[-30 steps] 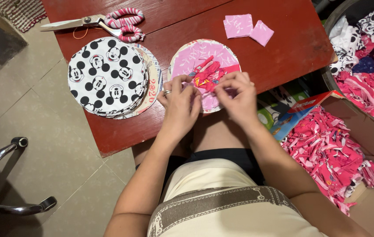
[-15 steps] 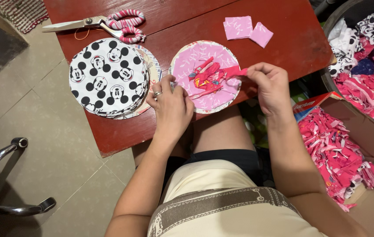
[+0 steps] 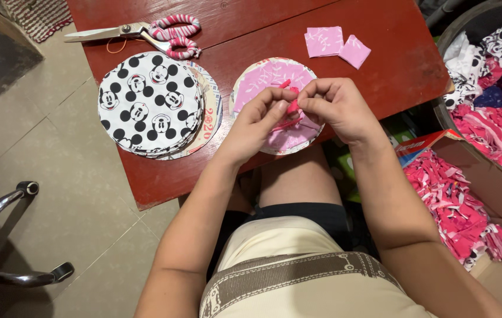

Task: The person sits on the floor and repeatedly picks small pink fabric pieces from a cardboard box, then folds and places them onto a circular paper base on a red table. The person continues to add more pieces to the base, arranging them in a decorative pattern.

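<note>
- Pinching a bunch of soft pink and red fabric strips, the left hand and right hand meet fingertip to fingertip, both closed narrowly on the bunch just above the pink round fabric disc.
- That disc is thin cloth with a pale leaf pattern; it lies flat at the near edge of the table, partly hidden by the hands.
- Left of it sits a stack of round discs topped with white cloth printed in black dots and cartoon faces.
- Scissors with handles wrapped in pink-and-white strips lie at the far edge; two small pink squares lie well apart to the right.
- The table is dark red painted wood with a worn surface, standing on pale floor tiles.
- A cardboard box of pink scraps stands on the right.
- Half a second ago the right hand was out at the disc's right edge and the left rested at its left edge; now both have come together over the middle.
</note>
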